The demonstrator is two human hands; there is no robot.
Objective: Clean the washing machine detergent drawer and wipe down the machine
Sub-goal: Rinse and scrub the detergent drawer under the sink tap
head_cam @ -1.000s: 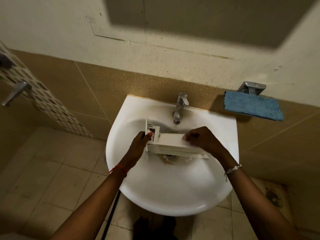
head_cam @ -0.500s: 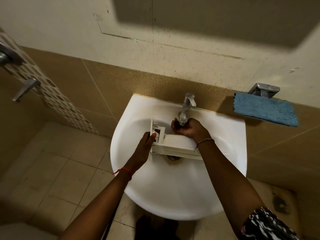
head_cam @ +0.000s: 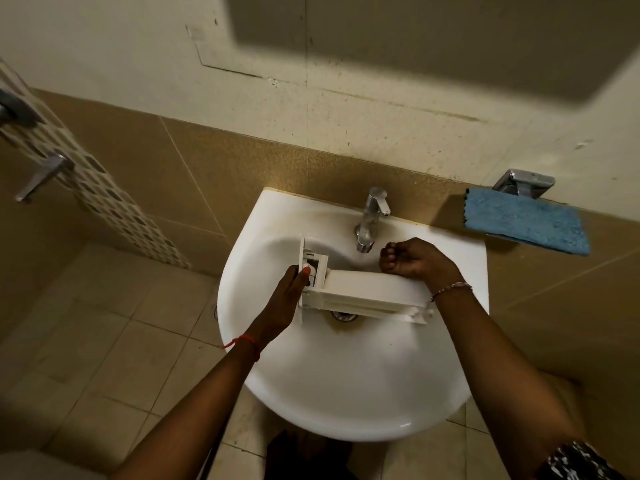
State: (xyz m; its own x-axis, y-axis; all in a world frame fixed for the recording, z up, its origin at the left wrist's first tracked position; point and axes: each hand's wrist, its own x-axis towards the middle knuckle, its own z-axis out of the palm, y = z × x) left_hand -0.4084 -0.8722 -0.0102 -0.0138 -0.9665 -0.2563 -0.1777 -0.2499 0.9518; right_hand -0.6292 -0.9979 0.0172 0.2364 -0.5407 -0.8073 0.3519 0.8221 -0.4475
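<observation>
Drawer [head_cam: 363, 292] spans basin [head_cam: 346, 393] over drain [head_cam: 344, 317]; tap [head_cam: 372, 220] overhangs rear, right hand [head_cam: 412, 261] just beside it; basin front open.

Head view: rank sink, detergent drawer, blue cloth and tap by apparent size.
1. sink
2. detergent drawer and blue cloth: look about alike, and the drawer sits nearer the camera, so unranked
3. tap

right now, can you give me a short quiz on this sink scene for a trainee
1. True or false: the blue cloth hangs on the wall, outside the sink.
2. Which hand grips the detergent drawer? A) left B) right C) both
3. Fill in: the drawer is held above the sink's ____.
Key: 1 true; 2 A, the left hand; the right hand is a fist near the tap; 3 drain.
</observation>
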